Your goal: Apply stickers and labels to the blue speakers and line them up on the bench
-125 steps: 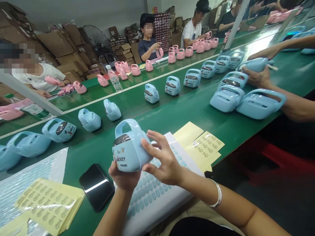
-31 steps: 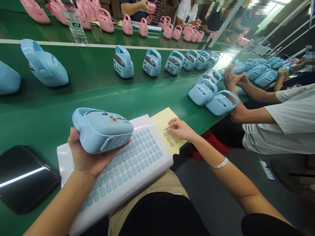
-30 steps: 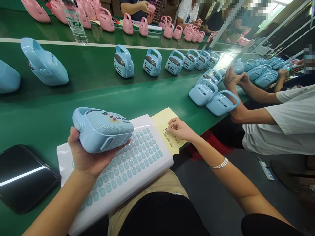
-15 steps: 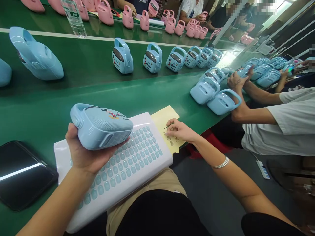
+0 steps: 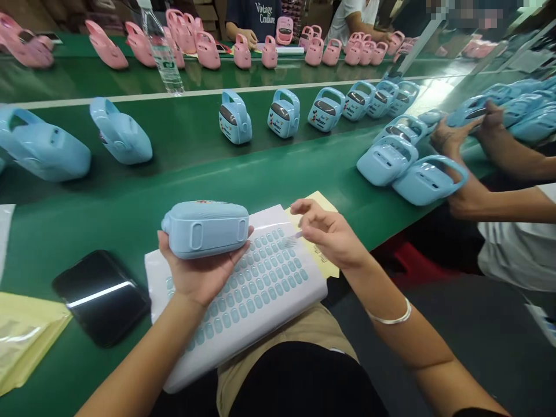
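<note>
My left hand (image 5: 197, 275) grips a light-blue portable speaker (image 5: 208, 238) from beneath. Its plain underside, with two oval feet, faces me, and a sliver of the printed front shows along the top. Thumb and finger of my right hand (image 5: 332, 234) pinch a small clear label (image 5: 292, 240) with fine dark print, held above the white sheet's right edge. Rows of oval pale-blue stickers cover that white sheet (image 5: 306, 292), which lies partly over my lap. Behind my right hand is a yellow label sheet (image 5: 324, 202) with dark print.
A black phone (image 5: 102, 298) and a yellow packet (image 5: 26, 341) lie at left on the green table (image 5: 174, 185). Several blue speakers (image 5: 324, 110) stand along the far strip; others (image 5: 428, 179) cluster at right by a co-worker's hands (image 5: 452, 136). A water bottle (image 5: 163, 55) stands farther back.
My left hand has turned the speaker so its underside faces me. The right hand has lifted off the yellow sheet with the label. The view has swung left.
</note>
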### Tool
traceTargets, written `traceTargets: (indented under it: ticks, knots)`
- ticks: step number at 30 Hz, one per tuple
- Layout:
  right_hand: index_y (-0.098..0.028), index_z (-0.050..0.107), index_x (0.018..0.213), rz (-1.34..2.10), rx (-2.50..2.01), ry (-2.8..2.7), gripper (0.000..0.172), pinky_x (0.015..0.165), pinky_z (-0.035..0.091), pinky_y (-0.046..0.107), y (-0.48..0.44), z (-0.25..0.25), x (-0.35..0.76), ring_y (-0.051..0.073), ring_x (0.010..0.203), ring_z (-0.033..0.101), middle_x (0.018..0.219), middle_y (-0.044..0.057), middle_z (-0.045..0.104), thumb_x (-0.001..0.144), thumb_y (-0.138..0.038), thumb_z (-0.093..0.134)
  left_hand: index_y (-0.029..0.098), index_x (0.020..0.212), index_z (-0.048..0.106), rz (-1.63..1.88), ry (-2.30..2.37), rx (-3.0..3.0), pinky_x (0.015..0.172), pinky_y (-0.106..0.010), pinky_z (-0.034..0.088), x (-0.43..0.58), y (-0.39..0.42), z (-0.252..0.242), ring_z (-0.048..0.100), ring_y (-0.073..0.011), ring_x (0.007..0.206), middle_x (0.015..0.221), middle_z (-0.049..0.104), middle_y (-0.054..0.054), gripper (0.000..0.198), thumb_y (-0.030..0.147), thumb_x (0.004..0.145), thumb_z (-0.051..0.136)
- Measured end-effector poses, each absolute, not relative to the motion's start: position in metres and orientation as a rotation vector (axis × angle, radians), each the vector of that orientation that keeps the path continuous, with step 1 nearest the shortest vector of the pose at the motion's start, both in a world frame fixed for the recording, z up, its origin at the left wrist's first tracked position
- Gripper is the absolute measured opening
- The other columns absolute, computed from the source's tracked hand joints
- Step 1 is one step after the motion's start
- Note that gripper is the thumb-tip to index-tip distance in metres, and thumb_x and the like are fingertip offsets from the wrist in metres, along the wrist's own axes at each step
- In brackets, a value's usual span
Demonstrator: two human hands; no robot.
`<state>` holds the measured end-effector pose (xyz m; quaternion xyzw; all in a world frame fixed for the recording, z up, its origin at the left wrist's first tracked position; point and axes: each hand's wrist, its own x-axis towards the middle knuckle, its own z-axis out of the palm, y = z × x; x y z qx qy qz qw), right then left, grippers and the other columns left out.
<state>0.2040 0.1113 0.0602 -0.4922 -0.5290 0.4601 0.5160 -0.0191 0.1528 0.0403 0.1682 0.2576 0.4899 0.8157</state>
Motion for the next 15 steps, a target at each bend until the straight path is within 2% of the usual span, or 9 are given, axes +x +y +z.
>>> traceTargets:
  ticks: [3,6,11,15]
  knots:
    - [-0.022,0.061,0.063,1.031,-1.069,-1.26,0.038,0.106,0.035,0.044,0.12,0.067,0.155,0.023,0.119,0.044,0.11,0.006,0.05,0.067,-0.058,0.072,0.031,0.117,0.057,1.124,0.449,0.353,0.078,-0.043,0.056,-0.018,0.152,0.042,0.063,-0.0328,0.103,0.115,0.064,-0.007,0.067,0.068,0.061,0.067]
    - [-0.022,0.063,0.065,1.046,-1.046,-1.244,0.036,0.105,0.036,0.043,0.13,0.068,0.126,0.023,0.121,0.042,0.112,0.007,0.048,0.069,-0.057,0.071,0.033,0.117,0.057,1.166,0.382,0.322,0.084,-0.041,0.054,-0.019,0.151,0.043,0.061,-0.0276,0.107,0.116,0.063,-0.004,0.058,0.065,0.069,0.064]
    - [-0.021,0.063,0.065,1.106,-1.062,-1.27,0.041,0.093,0.044,0.038,0.137,0.067,0.117,0.023,0.117,0.043,0.115,0.007,0.045,0.069,-0.061,0.069,0.024,0.113,0.059,1.096,0.405,0.293,0.092,-0.043,0.05,-0.022,0.15,0.041,0.054,-0.0313,0.115,0.115,0.063,-0.008,0.068,0.068,0.062,0.065]
    - [-0.021,0.064,0.064,1.101,-1.058,-1.264,0.04,0.09,0.046,0.039,0.138,0.069,0.115,0.024,0.114,0.045,0.114,0.007,0.045,0.066,-0.059,0.072,0.023,0.111,0.06,1.111,0.396,0.308,0.095,-0.045,0.047,-0.022,0.148,0.04,0.053,-0.0308,0.117,0.113,0.063,-0.008,0.065,0.069,0.065,0.062]
